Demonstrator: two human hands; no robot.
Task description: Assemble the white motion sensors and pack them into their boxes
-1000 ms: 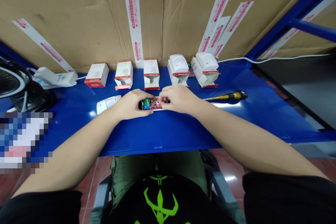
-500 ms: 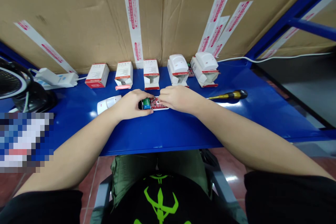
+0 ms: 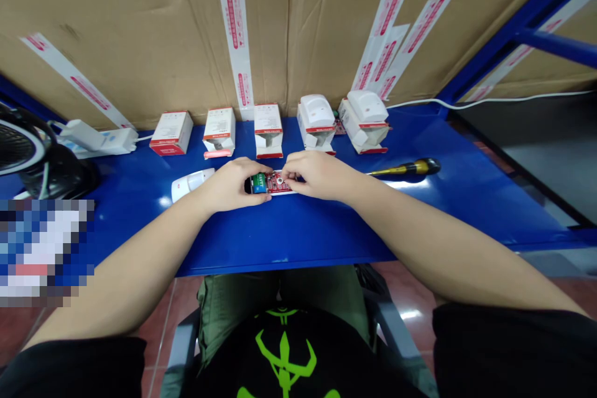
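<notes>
An opened detector housing (image 3: 280,191) lies on the blue table in front of me, with a green battery (image 3: 259,183) at its left end and a red circuit board (image 3: 274,185) beside it. My left hand (image 3: 236,183) grips the left end, thumb on the near edge and fingers on the far edge. Over the right part of the board is my right hand (image 3: 317,175), its fingers curled and pinched together. Whatever lies between those fingertips is hidden. Left of my left hand, a white detector (image 3: 189,184) rests on the table, partly behind my wrist.
Several small boxes stand along the back, among them a closed box (image 3: 171,133) and an open box (image 3: 268,130). White detector covers (image 3: 317,110) sit on the right-hand ones. A screwdriver (image 3: 410,168) lies right. A black fan (image 3: 46,168) and power strip (image 3: 109,142) stand left.
My right hand has shifted slightly up and right, its fingers bending and showing more of the board. My left hand keeps its grip on the housing.
</notes>
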